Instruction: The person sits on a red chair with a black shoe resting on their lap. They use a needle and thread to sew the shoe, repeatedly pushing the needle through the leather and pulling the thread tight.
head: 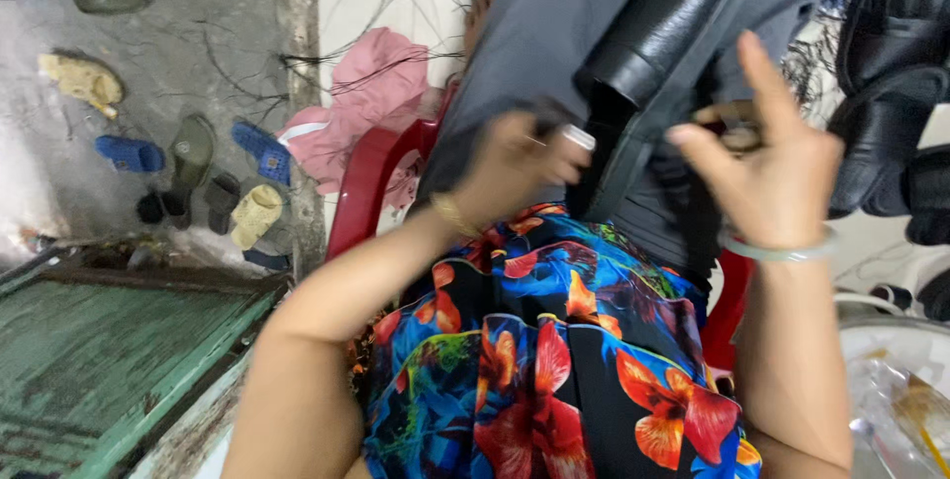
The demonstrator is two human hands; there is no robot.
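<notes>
A dark grey fabric piece (554, 34) with a black leather-like padded roll (658, 29) on it is held up over the lap, just above a brightly flowered garment (554, 340). The lower edge of the fabric is gripped by the left hand (510, 167), whose fingers are curled shut on it; a ring is worn on one finger and a thin gold bangle (450, 214) on the wrist. The right hand (777, 162) is raised beside the roll with its forefinger stretched upward and the other fingers bent around a small dark object (737, 133), too blurred to be named. A pale green bangle (782, 249) is worn on that wrist.

A red plastic chair (361, 187) is seen behind the fabric, with a pink cloth (371, 93) lying beyond it. Further left, sandals and slippers (193, 177) are scattered on the concrete floor (198, 24), beside a worn green wooden board (109, 360). More black padded pieces (896, 63) are stacked at the right edge.
</notes>
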